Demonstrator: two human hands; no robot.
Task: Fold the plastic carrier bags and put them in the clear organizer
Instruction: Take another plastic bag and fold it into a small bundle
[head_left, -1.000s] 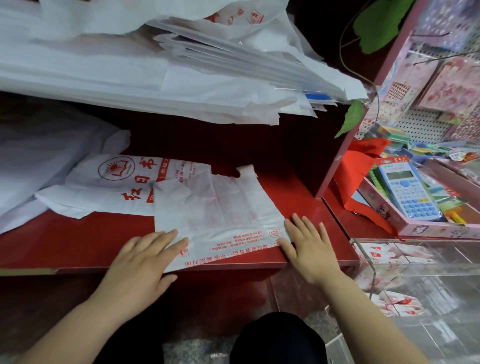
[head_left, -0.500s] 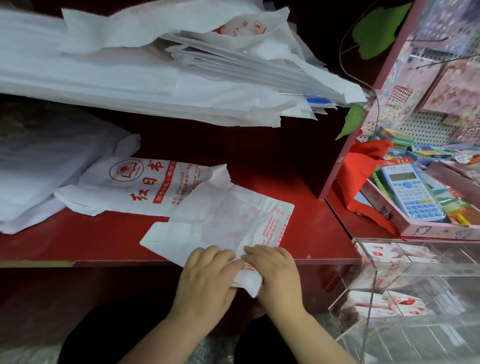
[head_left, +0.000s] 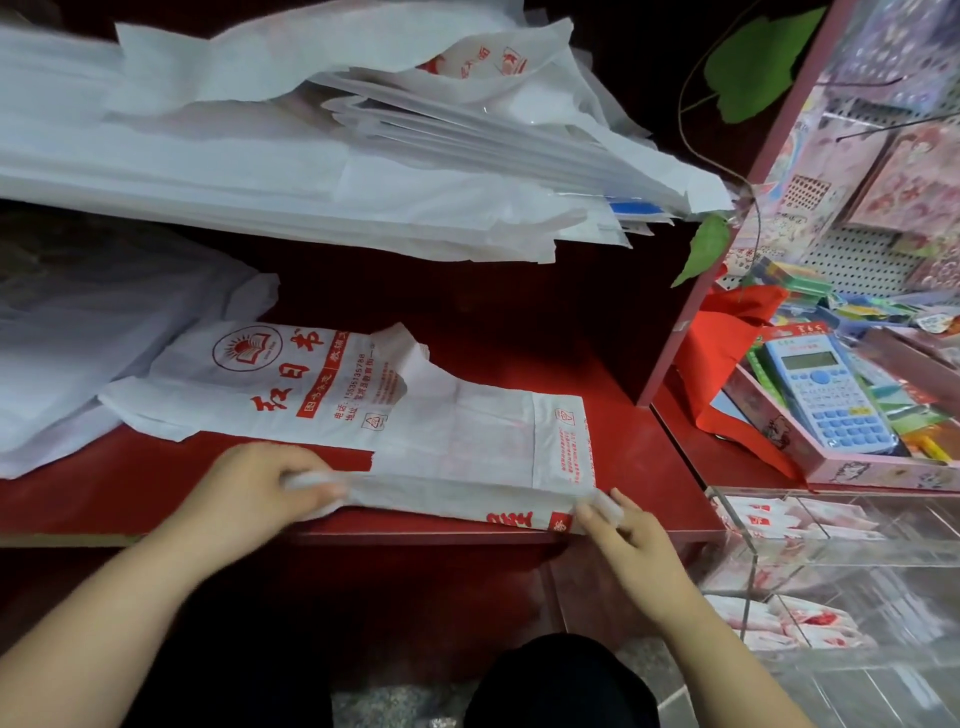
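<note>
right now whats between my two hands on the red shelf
The folded front edge of the white carrier bag spans from the left hand to the right hand, each pinching an end; the head view shows it.

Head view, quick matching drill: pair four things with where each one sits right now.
1. carrier bag
2. calculator
3. clear organizer
4. stack of white bags

A. in the pink tray
B. top of the view, above the red shelf
C. lower right, folded bags inside
D. front edge of the red shelf, held by left hand and right hand

Pairs: 1-D, 2-A, 3-C, 4-B
</note>
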